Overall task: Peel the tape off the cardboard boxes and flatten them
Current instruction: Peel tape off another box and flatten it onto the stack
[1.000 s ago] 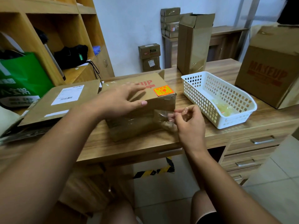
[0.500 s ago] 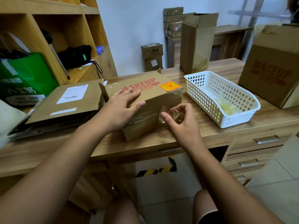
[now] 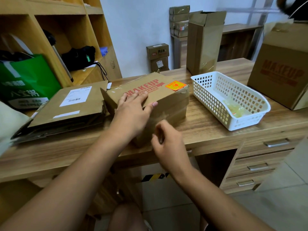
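At the desk's front edge, left hand (image 3: 133, 112) lies flat on the MAKEUP box (image 3: 150, 104), right hand (image 3: 168, 140) (curled, grip unclear) nearest its taped front face.

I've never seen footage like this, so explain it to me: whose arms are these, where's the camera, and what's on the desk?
There is no machine here: a person wears a camera on the head, looking down at their own bare hands. The left hand presses flat on a MAKEUP cardboard box on the wooden desk. The right hand picks at clear tape on its near side; the blur hides whether it has a grip. Left lie flattened boxes, right a white basket with crumpled tape.
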Tool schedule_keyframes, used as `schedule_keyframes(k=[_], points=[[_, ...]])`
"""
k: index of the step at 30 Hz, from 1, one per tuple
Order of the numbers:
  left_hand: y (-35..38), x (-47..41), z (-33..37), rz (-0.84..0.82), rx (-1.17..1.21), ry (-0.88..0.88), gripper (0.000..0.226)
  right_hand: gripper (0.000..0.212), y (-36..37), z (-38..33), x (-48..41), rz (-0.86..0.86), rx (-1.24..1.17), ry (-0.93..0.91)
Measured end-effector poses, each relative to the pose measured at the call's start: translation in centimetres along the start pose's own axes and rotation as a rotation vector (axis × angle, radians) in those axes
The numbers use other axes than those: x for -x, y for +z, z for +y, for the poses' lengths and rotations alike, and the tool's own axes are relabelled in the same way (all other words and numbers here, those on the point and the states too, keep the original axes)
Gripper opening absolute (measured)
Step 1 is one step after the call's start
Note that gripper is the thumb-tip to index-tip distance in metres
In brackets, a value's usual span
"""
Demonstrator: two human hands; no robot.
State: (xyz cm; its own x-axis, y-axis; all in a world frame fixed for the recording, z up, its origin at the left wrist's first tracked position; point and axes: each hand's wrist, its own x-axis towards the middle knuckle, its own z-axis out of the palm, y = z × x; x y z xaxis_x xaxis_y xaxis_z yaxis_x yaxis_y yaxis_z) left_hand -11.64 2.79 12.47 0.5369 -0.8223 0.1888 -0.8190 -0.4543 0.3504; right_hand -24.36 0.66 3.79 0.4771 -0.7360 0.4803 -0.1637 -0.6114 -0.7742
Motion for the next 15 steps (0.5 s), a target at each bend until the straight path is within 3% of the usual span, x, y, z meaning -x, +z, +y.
schedule_keyframes(k=[3, 5, 9, 15], points=[[0.5, -0.5, 0.4, 0.007, -0.002, -0.008, 0.062, 0.021, 1.3, -1.9, 2.6, -0.214, -0.037, -0.070], [0.8, -0.7, 0.5, 0.006, -0.007, 0.006, 0.064, 0.020, 1.7, -2.3, 3.4, -0.240, -0.008, -0.144], [0.3, -0.4, 0.7, 0.012, 0.046, -0.029, 0.064, 0.014, 0.5, -1.0, 1.9, -0.098, 0.070, -0.118], [-1.6, -0.1, 0.0, -0.072, -0.059, 0.035, 0.058, 0.030, -2.9, 1.4, -1.3, 0.119, 0.019, 0.107]])
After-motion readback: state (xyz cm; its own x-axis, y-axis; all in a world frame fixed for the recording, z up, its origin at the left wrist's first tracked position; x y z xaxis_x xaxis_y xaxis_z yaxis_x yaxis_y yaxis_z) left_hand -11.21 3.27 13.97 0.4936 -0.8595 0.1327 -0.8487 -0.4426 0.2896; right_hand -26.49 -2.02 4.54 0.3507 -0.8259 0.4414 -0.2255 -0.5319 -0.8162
